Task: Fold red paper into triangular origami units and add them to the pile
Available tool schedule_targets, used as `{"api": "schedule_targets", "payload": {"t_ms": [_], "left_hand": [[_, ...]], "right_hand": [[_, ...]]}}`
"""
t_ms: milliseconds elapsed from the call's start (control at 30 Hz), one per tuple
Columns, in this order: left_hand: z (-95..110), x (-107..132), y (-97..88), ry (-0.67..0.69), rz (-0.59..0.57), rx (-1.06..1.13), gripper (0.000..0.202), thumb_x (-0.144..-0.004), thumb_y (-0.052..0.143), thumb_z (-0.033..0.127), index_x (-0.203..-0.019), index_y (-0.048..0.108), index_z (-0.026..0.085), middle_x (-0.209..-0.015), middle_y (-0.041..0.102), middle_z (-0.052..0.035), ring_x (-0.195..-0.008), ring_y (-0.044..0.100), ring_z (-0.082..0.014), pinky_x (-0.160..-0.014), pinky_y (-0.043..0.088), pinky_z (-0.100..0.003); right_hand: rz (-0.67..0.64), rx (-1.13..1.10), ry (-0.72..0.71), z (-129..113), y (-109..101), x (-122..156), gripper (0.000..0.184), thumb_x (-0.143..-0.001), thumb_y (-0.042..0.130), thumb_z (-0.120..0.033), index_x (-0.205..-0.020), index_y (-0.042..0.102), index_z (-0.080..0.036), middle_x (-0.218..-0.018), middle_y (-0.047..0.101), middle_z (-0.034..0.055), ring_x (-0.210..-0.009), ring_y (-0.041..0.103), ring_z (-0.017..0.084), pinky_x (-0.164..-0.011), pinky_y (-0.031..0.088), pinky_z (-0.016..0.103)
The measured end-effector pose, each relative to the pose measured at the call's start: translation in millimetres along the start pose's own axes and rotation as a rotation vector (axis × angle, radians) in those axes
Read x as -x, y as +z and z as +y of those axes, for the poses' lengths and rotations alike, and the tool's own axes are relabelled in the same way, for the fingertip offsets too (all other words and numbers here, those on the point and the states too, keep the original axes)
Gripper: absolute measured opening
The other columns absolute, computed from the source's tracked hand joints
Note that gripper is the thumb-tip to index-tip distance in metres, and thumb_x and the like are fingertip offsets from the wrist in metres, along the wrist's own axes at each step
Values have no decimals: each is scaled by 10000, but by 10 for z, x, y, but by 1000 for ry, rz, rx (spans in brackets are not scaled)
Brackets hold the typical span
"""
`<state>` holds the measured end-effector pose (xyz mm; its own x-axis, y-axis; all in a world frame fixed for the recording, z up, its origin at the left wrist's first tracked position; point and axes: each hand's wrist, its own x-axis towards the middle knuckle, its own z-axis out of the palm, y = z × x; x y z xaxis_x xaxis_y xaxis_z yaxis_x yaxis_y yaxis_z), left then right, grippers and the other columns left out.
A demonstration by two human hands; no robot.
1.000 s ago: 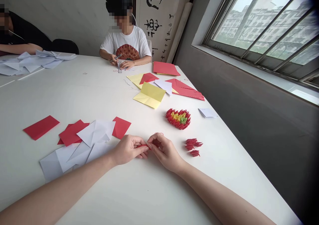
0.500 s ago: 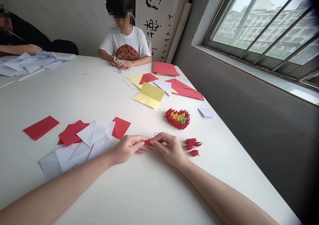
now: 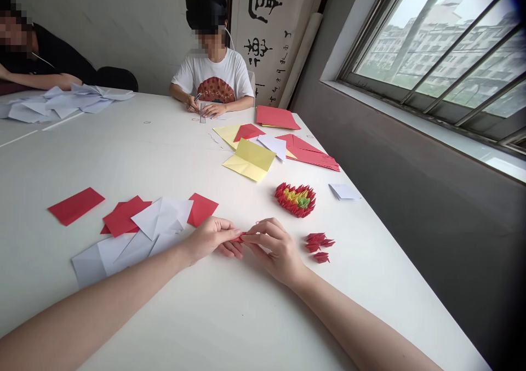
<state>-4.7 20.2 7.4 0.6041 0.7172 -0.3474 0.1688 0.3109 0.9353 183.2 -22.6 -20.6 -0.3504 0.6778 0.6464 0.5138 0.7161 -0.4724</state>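
Observation:
A small piece of folded red paper (image 3: 239, 238) is pinched between my two hands just above the white table. My left hand (image 3: 210, 235) closes thumb and fingers on its left part, hiding most of it. At its right end, my right hand (image 3: 276, 247) has its fingertips closed on the paper. Several small folded red paper pieces (image 3: 319, 242) lie right of my right hand. Beyond them sits a heart-like cluster of folded red, yellow and green paper (image 3: 295, 199). Left of my left hand are red sheets (image 3: 126, 216) and white sheets (image 3: 158, 220), partly overlapping.
Yellow paper (image 3: 250, 160), a stack of red paper (image 3: 278, 117) and red cut sheets (image 3: 310, 153) lie farther back. A folded white paper (image 3: 344, 192) is near the table's right edge. Across the table a person (image 3: 213, 78) holds a pen and ruler; another sits at far left.
My right fingers have shifted their hold on the red paper, and less of it shows now. The whole view has turned slightly left. The loose papers keep their places on the table.

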Motion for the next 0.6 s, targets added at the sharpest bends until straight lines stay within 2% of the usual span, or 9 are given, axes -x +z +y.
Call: {"api": "schedule_targets", "payload": {"t_ms": [100, 300, 600], "left_hand": [[-26, -3, 31, 5, 65, -46, 281, -746, 622, 395, -704, 633, 117, -699, 690, -83, -668, 692, -217, -589, 526, -270], [-60, 6, 61, 44, 78, -79, 234, -752, 597, 336, -634, 605, 134, -640, 665, -47, -636, 687, -193, -569, 542, -261], [-106, 1, 82, 27, 88, -172, 183, -760, 575, 280, -637, 596, 147, -625, 665, -31, -625, 689, -191, -567, 542, -260]], "right_hand": [[-8, 79, -11, -13, 22, 6, 158, -833, 574, -152, -951, 643, -232, -819, 663, 55, -770, 562, 181, -687, 500, 346], [-50, 132, -33, -44, 34, 34, 143, -828, 572, -154, -940, 627, -225, -814, 673, 46, -763, 571, 180, -779, 475, 387], [-94, 228, -81, -94, 12, 25, 110, -831, 552, -135, -903, 610, -194, -805, 686, 36, -714, 567, 161, -727, 445, 348]]}}
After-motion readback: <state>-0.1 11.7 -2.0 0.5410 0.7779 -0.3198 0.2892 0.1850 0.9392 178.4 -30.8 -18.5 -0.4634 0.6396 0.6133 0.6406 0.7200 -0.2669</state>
